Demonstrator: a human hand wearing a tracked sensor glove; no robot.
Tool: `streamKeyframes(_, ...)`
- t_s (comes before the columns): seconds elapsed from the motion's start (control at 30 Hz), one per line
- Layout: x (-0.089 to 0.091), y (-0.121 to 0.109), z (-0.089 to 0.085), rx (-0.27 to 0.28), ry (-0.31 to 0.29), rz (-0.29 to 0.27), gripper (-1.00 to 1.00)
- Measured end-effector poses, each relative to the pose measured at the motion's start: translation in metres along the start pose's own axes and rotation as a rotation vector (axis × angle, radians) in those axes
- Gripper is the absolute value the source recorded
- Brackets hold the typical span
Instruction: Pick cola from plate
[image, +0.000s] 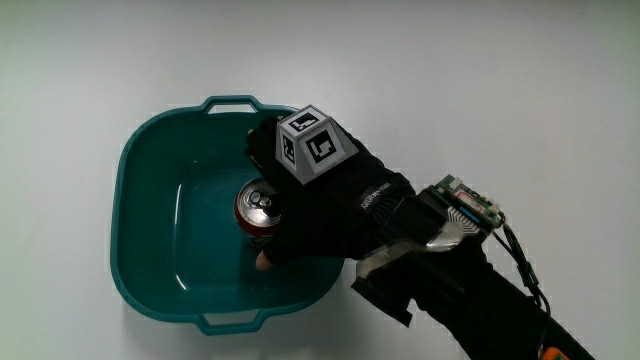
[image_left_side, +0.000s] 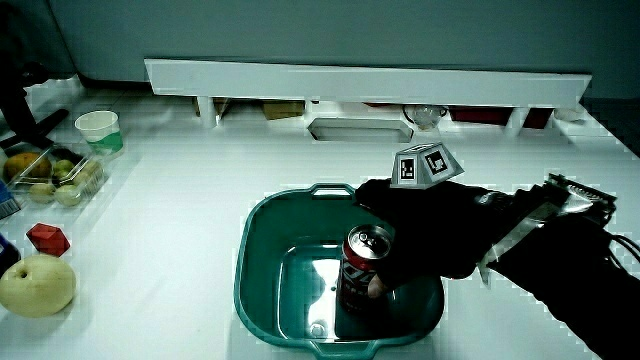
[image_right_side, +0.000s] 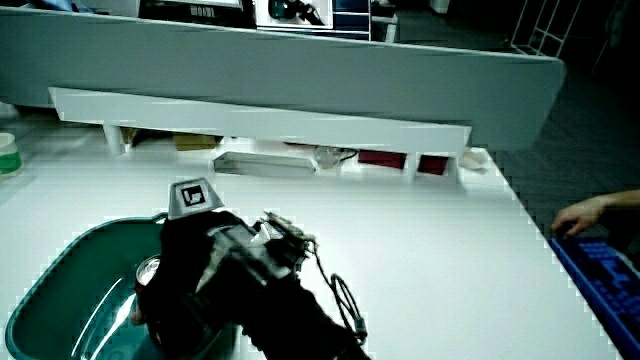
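A red cola can (image: 259, 211) stands upright inside a teal basin (image: 150, 150) with two handles. The gloved hand (image: 310, 205), with a patterned cube (image: 315, 143) on its back, reaches into the basin and wraps its fingers around the can's side; a thumb tip (image: 266, 262) shows at the can's base. In a side view the can (image_left_side: 362, 262) stands in the basin (image_left_side: 262, 260) with the hand (image_left_side: 425, 235) closed on it. In a side view the hand (image_right_side: 195, 270) hides most of the can (image_right_side: 148, 270).
In a side view, a paper cup (image_left_side: 100, 130), a clear box of fruit (image_left_side: 55, 175), a small red object (image_left_side: 47, 239) and a yellow pear (image_left_side: 36, 284) lie at the table's edge. A low white partition shelf (image_left_side: 370, 85) runs along the table.
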Motion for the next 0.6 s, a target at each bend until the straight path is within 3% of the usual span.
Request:
streamKeyframes(0.23,-0.0016,0.0014,0.0009,0.039,0.012,0.034,0.00)
streamKeyframes(0.37,-0.0008,0.0003,0.0035,0.084,0.031,0.058,0.16)
streamKeyframes(0.5,-0.0019,0.0001,0.0050,0.091,0.034,0.070,0.32)
streamKeyframes(0.57,-0.0013,0.0031,0.0029,0.065,0.044,0.080,0.40)
streamKeyframes(0.6,-0.0013,0.0024,0.0031,0.083,0.041,0.079,0.44)
